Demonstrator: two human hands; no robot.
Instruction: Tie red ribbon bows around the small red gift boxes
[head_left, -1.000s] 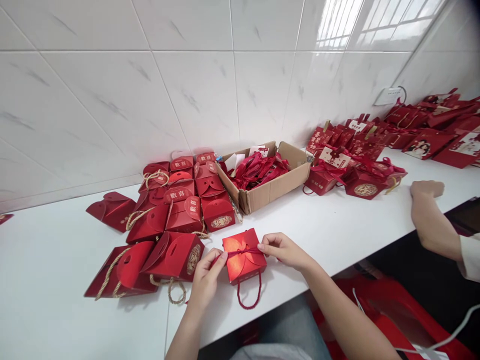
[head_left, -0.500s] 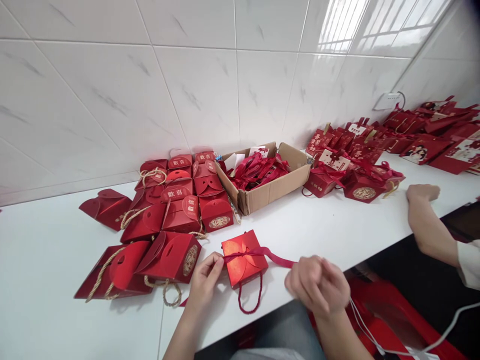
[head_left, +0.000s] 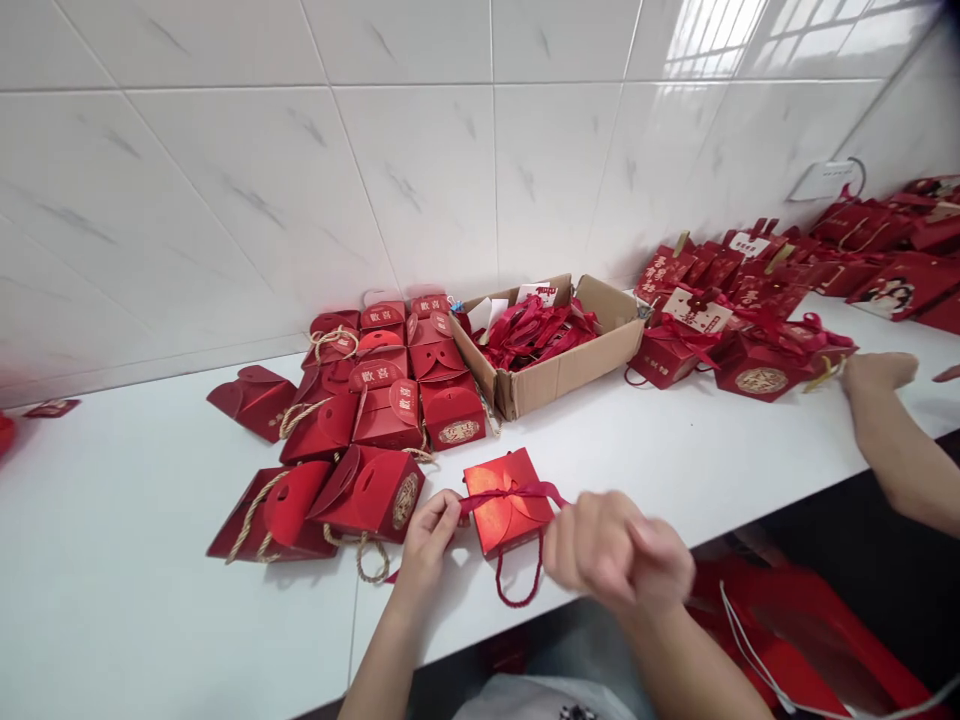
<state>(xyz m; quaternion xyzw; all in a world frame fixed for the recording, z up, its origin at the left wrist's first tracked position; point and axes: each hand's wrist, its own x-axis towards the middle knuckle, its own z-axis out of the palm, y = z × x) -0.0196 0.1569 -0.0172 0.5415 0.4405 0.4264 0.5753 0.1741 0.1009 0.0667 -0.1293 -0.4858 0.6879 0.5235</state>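
Note:
In front of me on the white table lies a small red gift box with overlapping rounded flaps. A dark red ribbon is knotted across its top, and a dark red cord handle loops out at the near side. My left hand pinches one ribbon end at the box's left side. On the right, my right hand is closed round the other ribbon end, partly blurred, and it hides that end. The ribbon curves up slightly between the knot and the right hand.
Several red boxes with rope handles stand at the left. An open cardboard box holds red ribbons. Ribboned boxes stand at the right, near another person's hand. A power strip is against the tiled wall.
My view has turned a little left, so things sit further right. My right hand has come closer to the gift box, and less ribbon shows between it and the knot. The left hand keeps its pinch.

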